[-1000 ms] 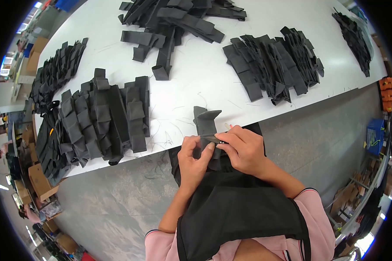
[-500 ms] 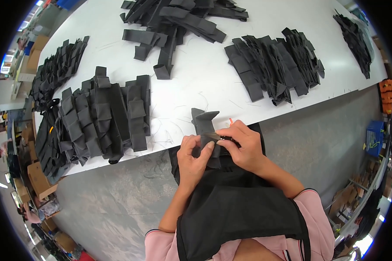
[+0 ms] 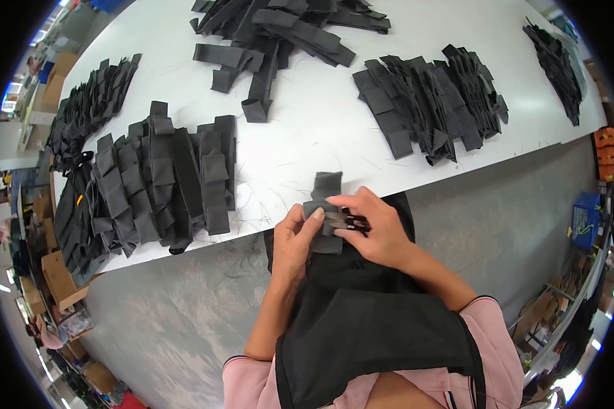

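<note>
At the table's near edge, my left hand pinches a folded black fabric strip between thumb and fingers. The strip stands partly over the white table and partly over my black apron. My right hand is closed around small thread snips with dark handles. Their metal blades point left and lie against the strip, close to my left thumb. My right palm and fingers hide part of the handles.
Bundles of black strips lie on the white table: a wide row at left, a stack at right, and a loose pile at the far side. Loose threads are scattered about. A blue crate stands beyond on the right.
The strip has turned, so its upper end now lies flatter toward me. My left hand has shifted slightly left, and the snips show more plainly in my right hand.
</note>
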`<state>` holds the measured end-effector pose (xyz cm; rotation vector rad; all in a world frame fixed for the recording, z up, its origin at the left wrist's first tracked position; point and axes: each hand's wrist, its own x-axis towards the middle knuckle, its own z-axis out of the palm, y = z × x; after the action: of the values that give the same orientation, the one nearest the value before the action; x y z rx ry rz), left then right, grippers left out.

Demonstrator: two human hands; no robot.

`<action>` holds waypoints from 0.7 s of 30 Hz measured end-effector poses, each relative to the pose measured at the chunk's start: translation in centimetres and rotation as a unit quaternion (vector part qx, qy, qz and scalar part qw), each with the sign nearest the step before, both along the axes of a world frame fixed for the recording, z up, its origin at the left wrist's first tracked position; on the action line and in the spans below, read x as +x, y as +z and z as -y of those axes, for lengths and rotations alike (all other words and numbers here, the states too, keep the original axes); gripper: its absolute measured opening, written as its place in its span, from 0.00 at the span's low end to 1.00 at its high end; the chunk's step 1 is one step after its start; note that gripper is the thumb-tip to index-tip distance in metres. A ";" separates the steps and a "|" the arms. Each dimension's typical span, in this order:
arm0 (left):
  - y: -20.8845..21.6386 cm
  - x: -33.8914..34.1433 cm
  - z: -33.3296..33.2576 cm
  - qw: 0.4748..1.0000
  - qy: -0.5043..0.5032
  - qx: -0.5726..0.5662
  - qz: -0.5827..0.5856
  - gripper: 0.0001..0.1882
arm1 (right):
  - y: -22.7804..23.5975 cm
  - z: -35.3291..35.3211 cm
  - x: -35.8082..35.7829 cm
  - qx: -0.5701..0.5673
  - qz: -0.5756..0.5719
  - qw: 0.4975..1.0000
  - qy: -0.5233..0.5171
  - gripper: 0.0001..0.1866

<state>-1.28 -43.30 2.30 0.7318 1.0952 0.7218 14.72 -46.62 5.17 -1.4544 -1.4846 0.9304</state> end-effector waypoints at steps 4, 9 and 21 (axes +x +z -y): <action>-0.6 -0.1 0.4 1.000 -0.013 0.009 0.014 0.12 | -1.4 -1.5 -0.6 0.004 -0.070 0.997 -0.021 0.10; 0.8 0.5 1.1 0.997 -0.029 -0.015 0.072 0.14 | -2.5 -3.3 -0.3 -0.204 -0.364 0.907 -0.064 0.09; -0.4 1.3 0.0 0.996 0.087 0.005 -0.016 0.07 | -0.4 2.4 1.6 -0.091 0.002 0.995 -0.049 0.14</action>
<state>-0.01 -43.29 1.93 0.6643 1.1958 0.8655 16.30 -49.06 4.74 -1.6464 -1.3467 1.0229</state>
